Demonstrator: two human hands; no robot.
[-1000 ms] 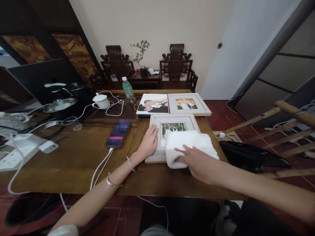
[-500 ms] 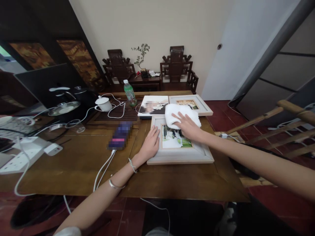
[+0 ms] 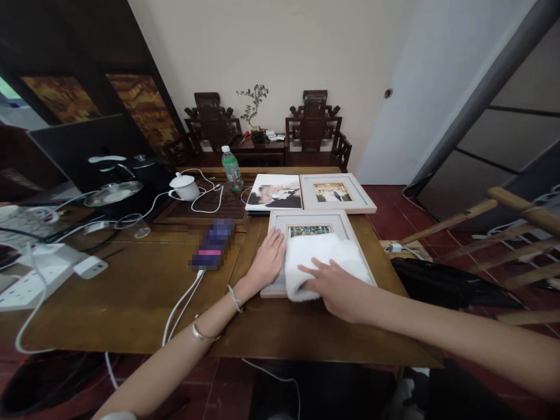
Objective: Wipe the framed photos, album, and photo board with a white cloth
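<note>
A pale picture frame (image 3: 312, 216) lies flat on the wooden table, its photo mostly covered by a folded white towel (image 3: 324, 246). My right hand (image 3: 343, 289) presses the towel onto the frame's lower part, fingers spread over the cloth and thumb side hidden. Along the frame's left edge rests my left hand (image 3: 268, 256), fingers stretched out flat, steadying nothing else. Behind this frame are a white photo panel (image 3: 284, 189) and a second pale picture frame (image 3: 367, 201) with a photo in it.
Left of the frame lies a blurred phone (image 3: 213, 245) with white cables. Farther left are a lidded white cup (image 3: 184, 188), a green-labelled bottle (image 3: 232, 169), a clear plastic cup (image 3: 133, 225) and a power strip (image 3: 41, 271). A wooden chair (image 3: 520, 204) stands at right.
My right hand has drawn the towel from the frame's upper part down toward its near edge, covering most of the photo. My left hand has stayed at the left edge.
</note>
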